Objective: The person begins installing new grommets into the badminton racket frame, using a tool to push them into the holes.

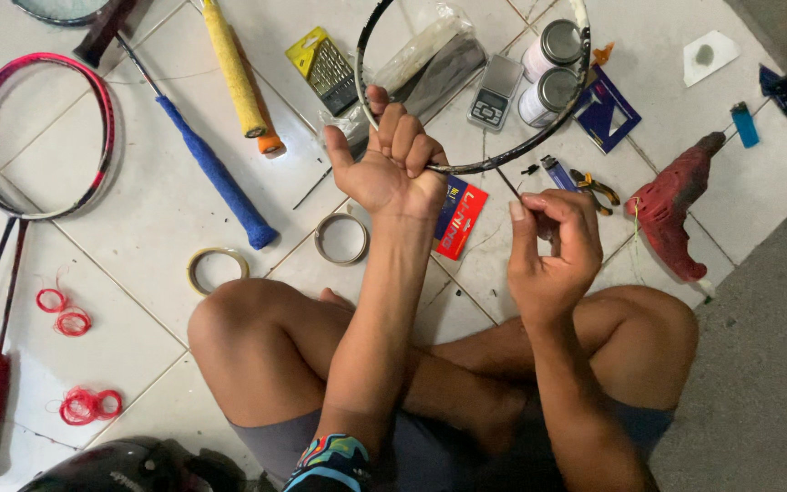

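Left hand (pixel 392 164) clenched around bare racket frame (pixel 480 164) at its lower rim, hoop arching up and away from that grip; right hand (pixel 553 248) just beside, fingers pinched on thin awl (pixel 506 183) slanting up toward rim.

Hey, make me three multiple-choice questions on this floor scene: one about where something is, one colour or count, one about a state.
1. Where does the red glue gun lie?
A. right of the right hand
B. beside the red racket
C. on the person's knee

2. How many tape rings lie on the tiles by the left knee?
A. one
B. two
C. four

3. What is the left hand doing?
A. resting open on the floor
B. gripping the unstrung racket frame
C. holding a lighter

Answers: 1 A, it lies on the tiles beyond the right hand. 2 B, two rings show there. 3 B, its fingers wrap the frame's rim.
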